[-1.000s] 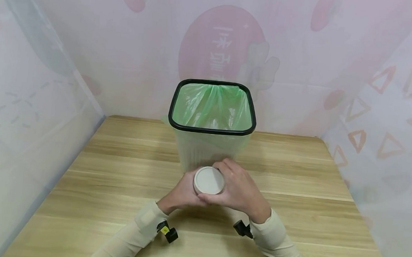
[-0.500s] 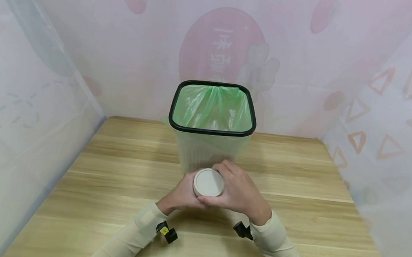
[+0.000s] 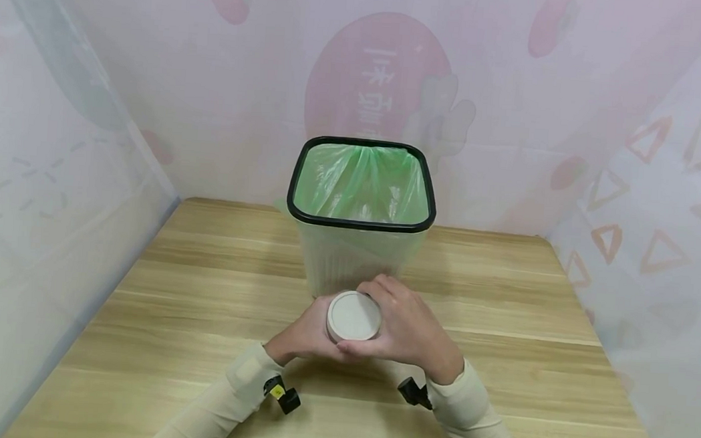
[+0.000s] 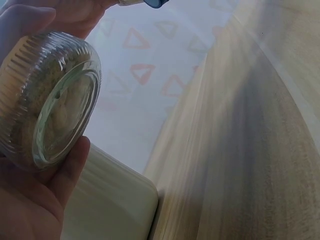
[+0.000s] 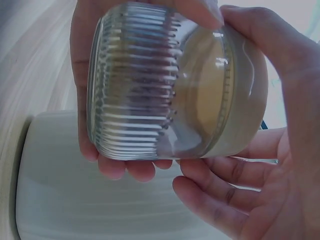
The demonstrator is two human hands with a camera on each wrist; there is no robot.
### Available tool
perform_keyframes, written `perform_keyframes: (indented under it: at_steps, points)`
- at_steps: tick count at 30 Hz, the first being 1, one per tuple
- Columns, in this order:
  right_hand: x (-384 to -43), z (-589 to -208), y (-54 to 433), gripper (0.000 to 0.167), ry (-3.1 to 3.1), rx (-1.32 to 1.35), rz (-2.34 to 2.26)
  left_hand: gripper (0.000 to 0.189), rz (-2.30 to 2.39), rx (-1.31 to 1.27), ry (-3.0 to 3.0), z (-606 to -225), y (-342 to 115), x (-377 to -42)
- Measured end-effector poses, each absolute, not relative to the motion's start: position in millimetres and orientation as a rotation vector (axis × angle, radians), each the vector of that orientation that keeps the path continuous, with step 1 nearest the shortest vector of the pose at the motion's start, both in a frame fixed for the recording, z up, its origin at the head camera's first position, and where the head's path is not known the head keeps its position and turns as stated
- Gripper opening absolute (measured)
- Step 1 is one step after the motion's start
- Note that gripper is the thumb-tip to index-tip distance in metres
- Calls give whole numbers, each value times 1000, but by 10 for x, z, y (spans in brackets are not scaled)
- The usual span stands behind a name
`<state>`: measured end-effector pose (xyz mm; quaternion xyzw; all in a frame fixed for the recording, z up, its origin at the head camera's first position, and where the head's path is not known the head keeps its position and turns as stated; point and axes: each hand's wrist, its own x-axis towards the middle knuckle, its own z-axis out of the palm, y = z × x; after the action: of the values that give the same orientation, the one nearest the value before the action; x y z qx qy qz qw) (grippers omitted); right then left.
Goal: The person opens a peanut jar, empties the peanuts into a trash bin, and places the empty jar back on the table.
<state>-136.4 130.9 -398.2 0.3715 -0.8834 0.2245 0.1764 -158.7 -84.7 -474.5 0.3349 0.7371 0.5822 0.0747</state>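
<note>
A ribbed glass jar (image 5: 137, 85) with brownish contents is held up between both hands in front of the trash can. Its pale lid (image 3: 354, 316) faces up toward the head camera. My left hand (image 3: 309, 329) wraps around the glass body, with its fingers showing beneath the jar in the right wrist view. With thumb and fingers, my right hand (image 3: 410, 330) grips the lid at its edge. In the left wrist view the round jar bottom (image 4: 67, 117) shows, tilted, above the left palm.
Just beyond the hands stands a whitish trash can (image 3: 354, 256) with a black rim and a green bag liner (image 3: 367, 183). It sits on a wooden table (image 3: 201, 290). Printed curtains (image 3: 513, 122) enclose the table at the back and both sides.
Both hands and the jar have shifted slightly toward the person. The grip on body and lid looks much the same, and the trash can stays put.
</note>
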Motion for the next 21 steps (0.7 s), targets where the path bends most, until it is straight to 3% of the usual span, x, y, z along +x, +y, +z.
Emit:
perform_keyframes:
  at_steps: [21]
  points:
    - [-1322,-3909,1380,74,-2582,1206,663,72,1664,1177,2059,-4701,-878,-1585]
